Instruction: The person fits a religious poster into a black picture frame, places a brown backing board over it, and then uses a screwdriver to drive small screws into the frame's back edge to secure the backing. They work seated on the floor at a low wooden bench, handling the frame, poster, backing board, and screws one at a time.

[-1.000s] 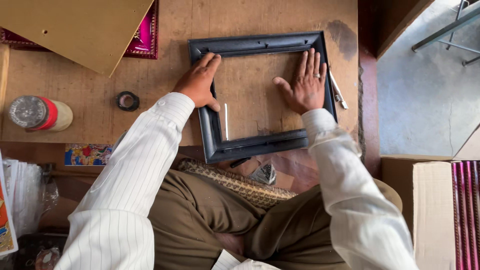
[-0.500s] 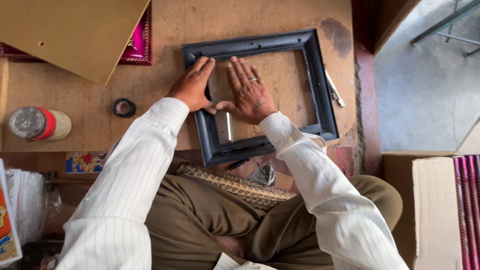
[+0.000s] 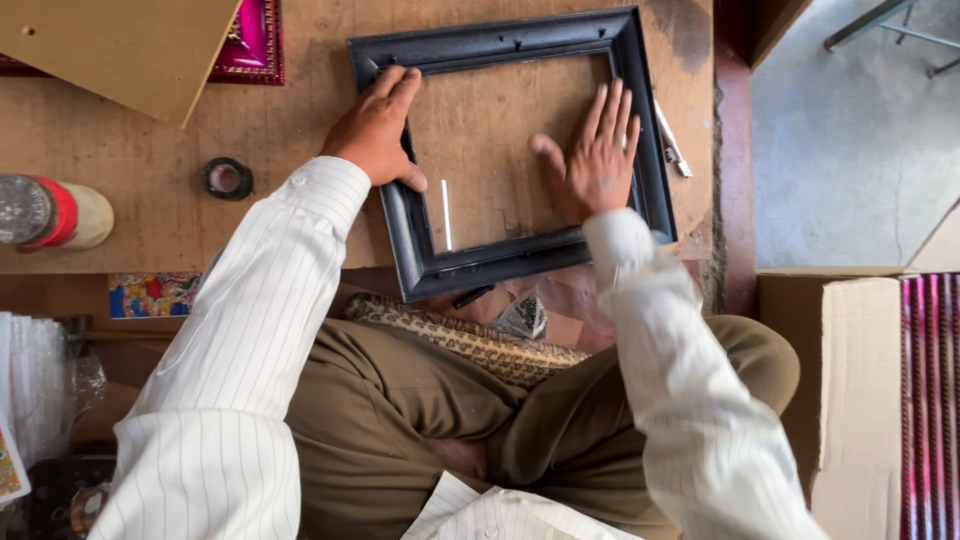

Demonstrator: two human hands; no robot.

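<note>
A black rectangular picture frame [image 3: 500, 45] lies face down on the wooden worktable [image 3: 150, 190], with a clear glass pane [image 3: 490, 130] set inside it. My left hand [image 3: 378, 125] presses on the frame's left rail, fingers flat. Inside the frame, my right hand [image 3: 592, 155] lies palm down with fingers spread on the glass near the right rail. Neither hand grips anything.
A small black tape ring [image 3: 227, 178] and a red-capped bottle on its side [image 3: 45, 212] lie to the left. A tan board [image 3: 110, 45] and a magenta frame [image 3: 250, 45] sit at the back left. A small metal tool [image 3: 668, 140] lies right of the frame. A cardboard box [image 3: 860, 400] stands lower right.
My right hand slid from the frame's left side across the glass to the right side. The left hand stayed on the left rail. The frame shifted slightly.
</note>
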